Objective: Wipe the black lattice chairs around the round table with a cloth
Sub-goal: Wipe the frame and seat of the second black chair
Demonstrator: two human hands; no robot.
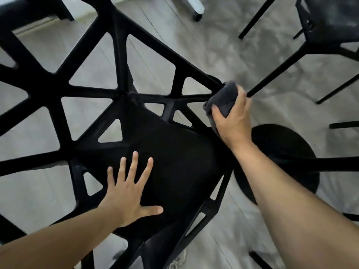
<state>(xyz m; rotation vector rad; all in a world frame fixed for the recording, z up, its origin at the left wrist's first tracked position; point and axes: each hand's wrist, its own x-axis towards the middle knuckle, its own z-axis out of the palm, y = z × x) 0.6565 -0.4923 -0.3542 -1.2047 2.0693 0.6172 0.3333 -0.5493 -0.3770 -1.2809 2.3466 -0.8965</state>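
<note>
Two black lattice chairs show: the near chair (155,156), with triangular cut-outs, and a second chair (328,26). The left hand (128,195) lies flat, fingers spread, on its seat. The right hand (233,117) grips one grey cloth (223,98) against its frame.

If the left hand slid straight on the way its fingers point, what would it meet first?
Probably the lattice back of the black chair. The left hand lies flat on the seat, fingers pointing toward where the seat meets the lattice; the seat between looks bare, though depth is unclear.

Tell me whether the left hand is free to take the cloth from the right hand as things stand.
Probably yes. The left hand lies flat and empty on the chair seat, and nothing stands between it and the cloth gripped by the right hand.
</note>
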